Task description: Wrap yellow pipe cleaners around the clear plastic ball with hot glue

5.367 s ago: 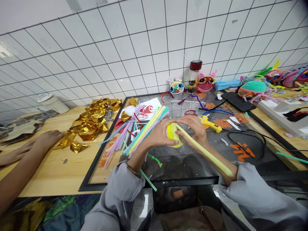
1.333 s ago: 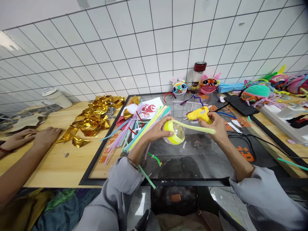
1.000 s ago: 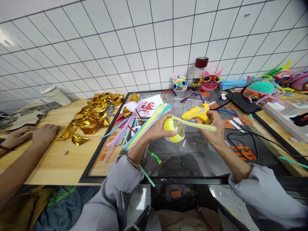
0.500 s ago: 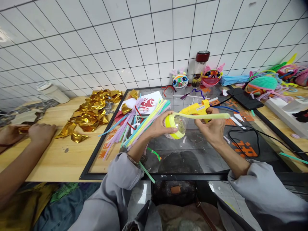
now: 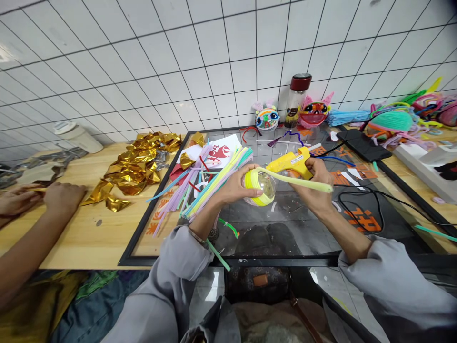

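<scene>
A clear plastic ball (image 5: 268,186) with yellow strips wound around one side is held between the thumb and fingers of my left hand (image 5: 238,186). From its top a pale yellow pipe cleaner (image 5: 296,179) stretches right, its loose end in front of my right wrist. My right hand (image 5: 316,183) grips the yellow glue gun (image 5: 297,162), whose nozzle points left, just behind the ball. Beside my left forearm lies a bundle of pastel pipe cleaners (image 5: 217,178).
Gold foil (image 5: 137,164) lies left, near another person's hands (image 5: 62,197). At the back stand a bottle (image 5: 293,102) and two decorated balls (image 5: 267,119). A phone (image 5: 364,145), black cable (image 5: 382,209) and white power strip (image 5: 424,171) are at right.
The glue gun has tilted, its rear rising, and more of it shows. The free end of the pale yellow pipe cleaner has dropped lower and slightly left. My left hand has hardly moved.
</scene>
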`<action>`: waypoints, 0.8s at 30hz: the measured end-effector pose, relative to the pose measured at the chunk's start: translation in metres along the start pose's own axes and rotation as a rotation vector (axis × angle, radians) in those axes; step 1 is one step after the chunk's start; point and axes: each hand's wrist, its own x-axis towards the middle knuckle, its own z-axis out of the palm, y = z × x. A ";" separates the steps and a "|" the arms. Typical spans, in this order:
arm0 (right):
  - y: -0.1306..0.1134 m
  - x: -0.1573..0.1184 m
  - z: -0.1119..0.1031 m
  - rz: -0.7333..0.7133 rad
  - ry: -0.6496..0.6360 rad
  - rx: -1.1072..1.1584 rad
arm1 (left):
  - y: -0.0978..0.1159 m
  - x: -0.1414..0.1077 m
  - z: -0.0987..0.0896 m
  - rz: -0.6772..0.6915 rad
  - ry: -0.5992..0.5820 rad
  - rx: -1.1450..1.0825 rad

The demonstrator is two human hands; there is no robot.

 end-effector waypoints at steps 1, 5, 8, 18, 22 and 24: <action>0.000 0.000 0.000 -0.015 0.015 -0.009 | 0.000 0.000 0.000 0.001 -0.001 0.007; 0.003 -0.001 0.000 -0.062 0.034 0.021 | 0.000 0.000 -0.001 0.032 0.011 0.061; 0.005 -0.002 0.001 -0.072 0.004 0.067 | -0.001 0.001 -0.002 0.033 0.020 0.076; 0.009 0.001 0.006 -0.058 0.075 0.070 | 0.001 0.000 -0.001 0.009 0.008 0.073; 0.009 0.001 0.006 -0.068 0.048 0.103 | 0.001 0.001 0.000 -0.001 -0.010 0.019; 0.009 0.001 0.005 -0.075 0.047 0.107 | 0.001 0.001 0.000 -0.003 -0.009 0.012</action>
